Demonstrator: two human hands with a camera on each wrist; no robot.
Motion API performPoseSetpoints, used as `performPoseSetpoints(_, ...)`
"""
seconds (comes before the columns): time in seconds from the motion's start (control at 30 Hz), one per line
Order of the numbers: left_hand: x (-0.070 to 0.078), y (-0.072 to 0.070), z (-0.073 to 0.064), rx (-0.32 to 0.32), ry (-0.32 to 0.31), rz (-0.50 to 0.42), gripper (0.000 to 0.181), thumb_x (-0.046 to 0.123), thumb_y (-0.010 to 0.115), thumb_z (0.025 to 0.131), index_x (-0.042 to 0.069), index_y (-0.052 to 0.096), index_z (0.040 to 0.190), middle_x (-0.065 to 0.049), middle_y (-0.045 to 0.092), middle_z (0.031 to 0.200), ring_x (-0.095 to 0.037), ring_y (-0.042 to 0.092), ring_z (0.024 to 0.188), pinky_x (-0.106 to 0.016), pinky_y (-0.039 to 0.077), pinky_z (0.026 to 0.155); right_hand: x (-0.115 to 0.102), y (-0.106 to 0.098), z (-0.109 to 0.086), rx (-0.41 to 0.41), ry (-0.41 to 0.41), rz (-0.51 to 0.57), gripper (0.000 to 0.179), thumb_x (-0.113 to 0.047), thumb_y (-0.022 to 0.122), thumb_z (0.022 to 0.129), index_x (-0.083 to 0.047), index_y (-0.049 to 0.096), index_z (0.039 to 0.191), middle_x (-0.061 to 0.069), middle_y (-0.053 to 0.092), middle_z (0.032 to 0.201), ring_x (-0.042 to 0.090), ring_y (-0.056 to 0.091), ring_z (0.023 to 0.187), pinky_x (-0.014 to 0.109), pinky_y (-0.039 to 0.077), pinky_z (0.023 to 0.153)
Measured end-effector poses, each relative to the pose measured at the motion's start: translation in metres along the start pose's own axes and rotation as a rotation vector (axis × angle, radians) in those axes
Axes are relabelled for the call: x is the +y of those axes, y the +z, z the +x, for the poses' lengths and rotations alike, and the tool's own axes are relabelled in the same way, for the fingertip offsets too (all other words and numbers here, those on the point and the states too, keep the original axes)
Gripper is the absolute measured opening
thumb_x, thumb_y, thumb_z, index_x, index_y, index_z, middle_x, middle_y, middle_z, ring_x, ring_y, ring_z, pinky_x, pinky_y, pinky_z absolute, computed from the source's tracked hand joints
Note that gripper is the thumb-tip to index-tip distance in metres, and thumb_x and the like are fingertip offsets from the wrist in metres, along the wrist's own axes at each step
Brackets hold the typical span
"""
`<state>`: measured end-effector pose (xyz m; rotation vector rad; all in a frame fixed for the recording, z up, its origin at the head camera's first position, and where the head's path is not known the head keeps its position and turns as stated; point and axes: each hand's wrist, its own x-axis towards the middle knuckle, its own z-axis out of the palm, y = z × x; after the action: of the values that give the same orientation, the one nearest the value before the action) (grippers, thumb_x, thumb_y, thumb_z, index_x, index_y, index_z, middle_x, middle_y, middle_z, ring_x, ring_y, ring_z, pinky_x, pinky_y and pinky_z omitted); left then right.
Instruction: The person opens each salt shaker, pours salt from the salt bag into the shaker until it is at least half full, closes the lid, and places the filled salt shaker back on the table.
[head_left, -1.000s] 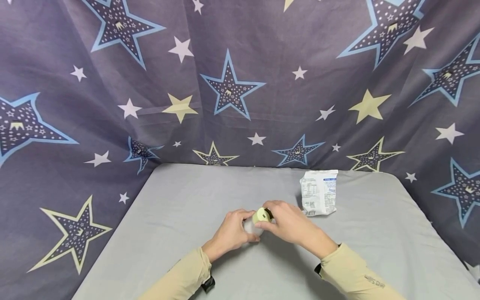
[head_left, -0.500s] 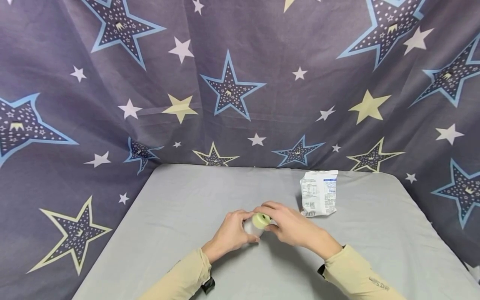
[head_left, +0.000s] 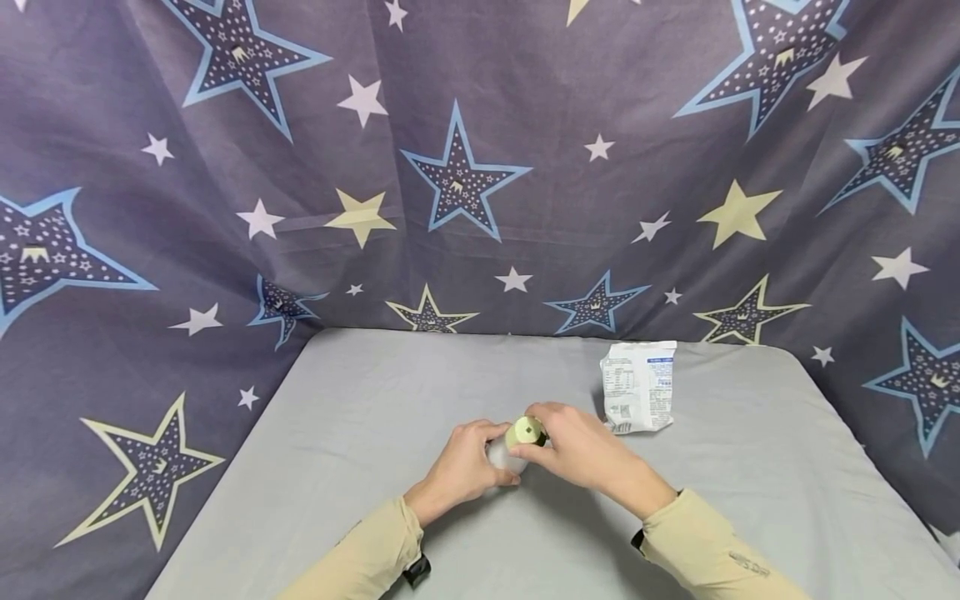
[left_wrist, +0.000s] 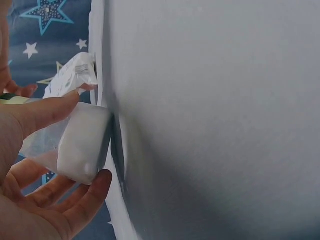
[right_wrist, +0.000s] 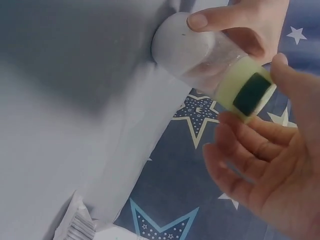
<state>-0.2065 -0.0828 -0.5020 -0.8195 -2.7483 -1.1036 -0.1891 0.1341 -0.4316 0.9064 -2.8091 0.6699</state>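
A clear bottle (right_wrist: 182,45) with white contents at its base and a pale yellow-green cap (head_left: 525,431) stands tilted to the right on the grey surface. My left hand (head_left: 463,463) holds its body, thumb on one side and fingers on the other. In the right wrist view, my right hand (right_wrist: 272,150) pinches the cap between thumb and fingertips. A dark green patch (right_wrist: 252,94) marks the cap's side. The head view shows a small dark mark on its top. In the left wrist view the white lower end (left_wrist: 82,145) shows beneath my left thumb.
A white printed packet (head_left: 638,387) lies behind and right of my hands, close to the far edge of the grey cloth-covered surface (head_left: 405,383). Dark star-patterned curtains (head_left: 480,250) rise behind and on both sides.
My right hand turned over the cap half a second ago, then turned back to about its earlier position. My left hand and the bottle body stay in place.
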Motion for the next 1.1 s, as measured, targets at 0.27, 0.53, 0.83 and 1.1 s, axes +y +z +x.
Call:
performPoseSetpoints(0.27, -0.0012, -0.0003, -0.0003, 0.015, 0.018, -0.008, 0.072, 0.021, 0.103, 0.065, 0.008, 0.075, 0.130, -0.004, 0.075, 0.108, -0.016, 0.069, 0.094, -0.030, 0.057, 0.078, 0.0004, -0.0046, -0.0047, -0.050, -0.117, 0.026, 0.057, -0.023, 0.083, 0.093, -0.012, 0.060, 0.145, 0.005, 0.064, 0.137, 0.026, 0.066, 0.119, 0.048, 0.057, 0.094)
performPoseSetpoints(0.53, 0.0009, -0.0012, -0.0002, -0.002, 0.000, -0.008, 0.072, 0.022, 0.102, 0.067, 0.011, 0.074, 0.133, -0.003, 0.074, 0.109, -0.015, 0.068, 0.095, -0.030, 0.056, 0.079, -0.0002, -0.0066, -0.0038, -0.046, -0.112, -0.020, 0.047, -0.020, 0.083, 0.093, -0.013, 0.065, 0.136, 0.002, 0.068, 0.124, 0.020, 0.067, 0.107, 0.043, 0.059, 0.085)
performPoseSetpoints(0.83, 0.0017, -0.0018, 0.0003, -0.005, -0.008, -0.012, 0.073, 0.021, 0.102, 0.067, 0.007, 0.073, 0.132, -0.006, 0.074, 0.114, -0.019, 0.069, 0.098, -0.031, 0.057, 0.081, -0.0048, -0.0058, -0.0019, -0.028, -0.045, -0.064, 0.046, -0.028, 0.084, 0.092, -0.009, 0.067, 0.130, 0.000, 0.068, 0.106, 0.016, 0.064, 0.089, 0.038, 0.055, 0.070)
performPoseSetpoints(1.1, -0.0001, -0.0006, -0.0001, 0.007, -0.003, -0.001, 0.072, 0.022, 0.102, 0.067, 0.008, 0.074, 0.131, -0.005, 0.075, 0.111, -0.017, 0.069, 0.097, -0.030, 0.057, 0.080, -0.0008, -0.0050, -0.0051, -0.069, -0.076, -0.016, 0.064, -0.028, 0.084, 0.092, -0.010, 0.057, 0.147, 0.009, 0.066, 0.131, 0.028, 0.067, 0.113, 0.049, 0.058, 0.088)
